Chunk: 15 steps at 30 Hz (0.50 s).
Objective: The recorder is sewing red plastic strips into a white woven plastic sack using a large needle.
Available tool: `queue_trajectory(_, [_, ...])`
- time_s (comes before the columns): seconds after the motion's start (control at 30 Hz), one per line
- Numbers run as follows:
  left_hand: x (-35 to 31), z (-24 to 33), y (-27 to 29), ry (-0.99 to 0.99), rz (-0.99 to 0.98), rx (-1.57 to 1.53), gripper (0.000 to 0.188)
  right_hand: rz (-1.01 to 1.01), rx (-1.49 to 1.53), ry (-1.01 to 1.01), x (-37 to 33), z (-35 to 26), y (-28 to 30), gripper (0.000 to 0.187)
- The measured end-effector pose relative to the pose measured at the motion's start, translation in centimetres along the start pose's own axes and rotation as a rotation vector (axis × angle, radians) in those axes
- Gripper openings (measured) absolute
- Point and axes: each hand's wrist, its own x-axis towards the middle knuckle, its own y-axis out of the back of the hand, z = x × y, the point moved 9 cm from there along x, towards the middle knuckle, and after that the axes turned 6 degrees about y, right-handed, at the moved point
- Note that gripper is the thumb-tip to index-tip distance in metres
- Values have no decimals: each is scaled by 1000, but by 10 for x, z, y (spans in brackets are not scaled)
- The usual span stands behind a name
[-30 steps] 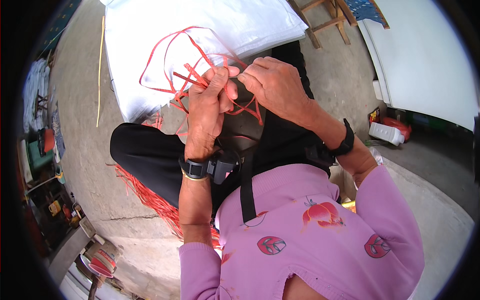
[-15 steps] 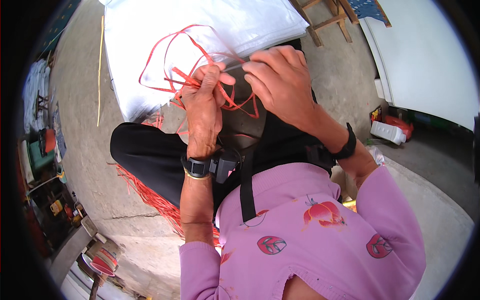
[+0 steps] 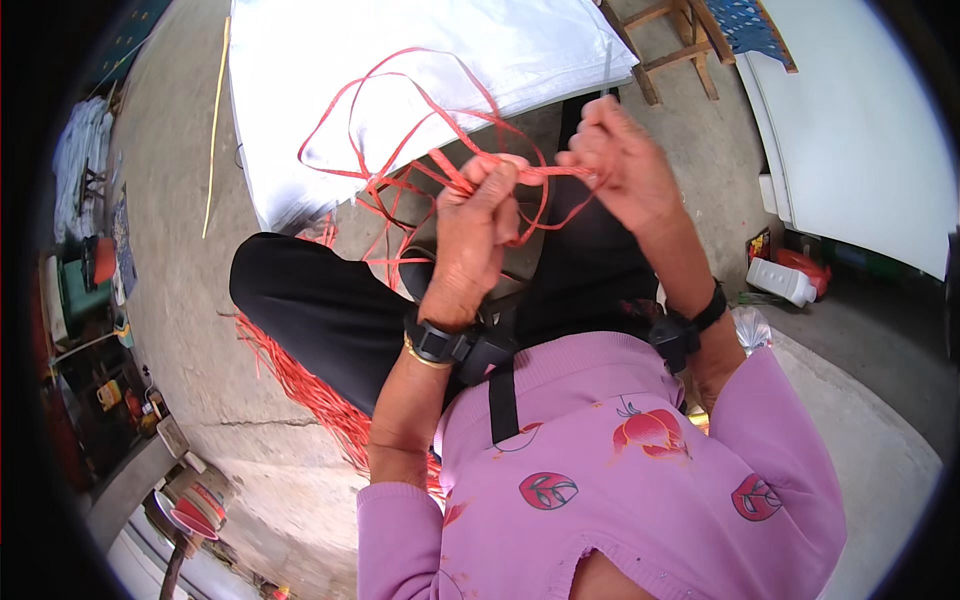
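Gripping a bunch of red strips [image 3: 470, 180] in a tight fist, the left hand [image 3: 472, 235] sits just above the lap, while the right hand [image 3: 625, 165] pinches one strip end and holds it taut out to the right. Loose loops of strip arc over the white sheet [image 3: 420, 70] on the far side. More strips [image 3: 310, 385] lie piled on the concrete floor [image 3: 190, 250] by the left knee. Wooden stool [image 3: 680, 40] far right.

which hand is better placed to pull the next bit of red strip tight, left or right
Probably the right hand: its fingertips pinch the red strip where it runs taut out of the left hand. The left hand is fisted around the bunched strands, acting as the anchor.
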Motion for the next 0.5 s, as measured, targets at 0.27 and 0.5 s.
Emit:
queue_trajectory(0.27, [27, 170, 12, -1013, 684, 1266, 26, 195, -523, 63, -20, -84, 33, 28])
queue_trajectory(0.5, [99, 84, 40, -445, 362, 2282, 13, 220, -1120, 166, -16, -89, 28, 33])
